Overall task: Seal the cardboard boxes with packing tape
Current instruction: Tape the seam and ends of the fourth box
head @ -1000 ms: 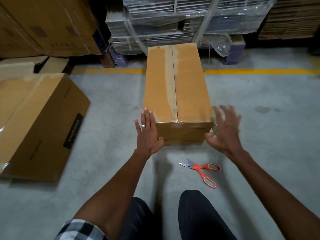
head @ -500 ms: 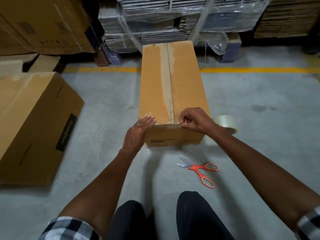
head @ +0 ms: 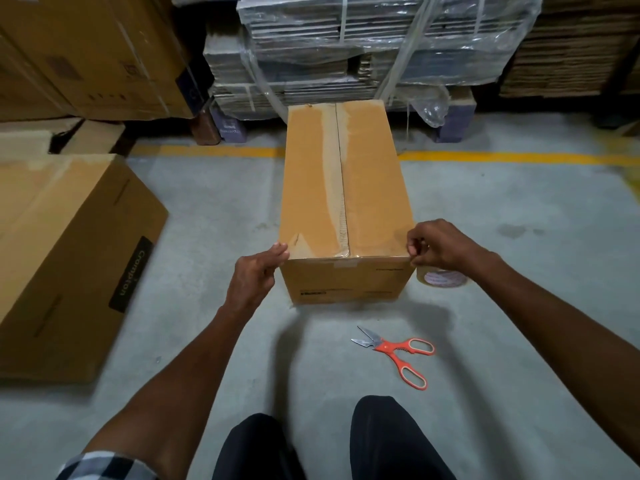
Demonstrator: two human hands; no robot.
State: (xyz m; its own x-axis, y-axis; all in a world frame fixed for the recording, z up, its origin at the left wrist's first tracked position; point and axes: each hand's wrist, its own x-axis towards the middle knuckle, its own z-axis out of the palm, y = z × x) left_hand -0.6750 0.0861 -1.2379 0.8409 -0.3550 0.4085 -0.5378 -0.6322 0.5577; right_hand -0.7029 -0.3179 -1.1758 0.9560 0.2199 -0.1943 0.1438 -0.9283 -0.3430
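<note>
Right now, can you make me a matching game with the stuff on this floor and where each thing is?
Things:
1. scissors
2. tape roll
3. narrow box
4. printed box

Places:
A. far left on the floor
B. between both hands
C. under the right hand
D. on the floor in front of the narrow box

Pairs: 1-D, 2-C, 3-B, 4-A

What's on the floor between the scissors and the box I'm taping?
Nothing: in the head view only bare grey concrete floor separates the orange scissors from the near face of the cardboard box.
</note>
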